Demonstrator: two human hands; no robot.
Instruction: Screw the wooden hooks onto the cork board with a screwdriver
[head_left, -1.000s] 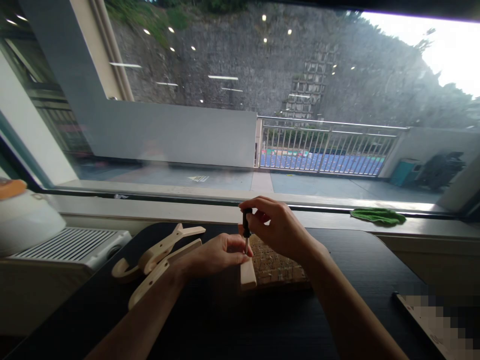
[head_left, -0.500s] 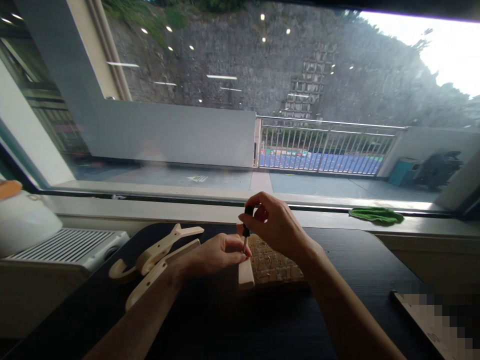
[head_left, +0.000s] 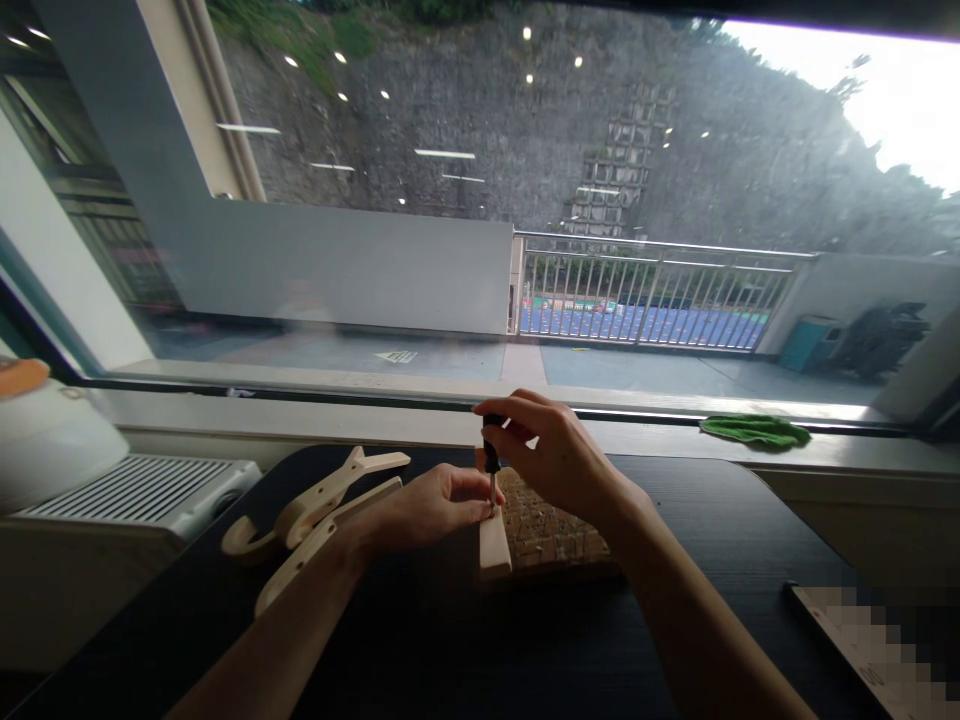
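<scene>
My right hand grips the black handle of a screwdriver, its shaft pointing down. The shaft's tip meets the upper face of a pale wooden piece. Thumb and forefinger of my left hand are closed around that spot; whatever they pinch is too small and hidden to name. Right beside the wooden piece lies a brown block with many small screws or pins standing in it. Left of my left hand, curved wooden parts with dark holes lie on the table, partly behind my forearm.
The black table stands against a window sill. A green cloth lies on the sill. At the left are a white slatted unit and a rounded white object. A wooden strip, partly blurred out, lies at the right edge.
The fingers of my right hand have shifted on the screwdriver handle, with the forefinger now straighter over its top. The screwdriver stands more upright. My left hand has hardly moved.
</scene>
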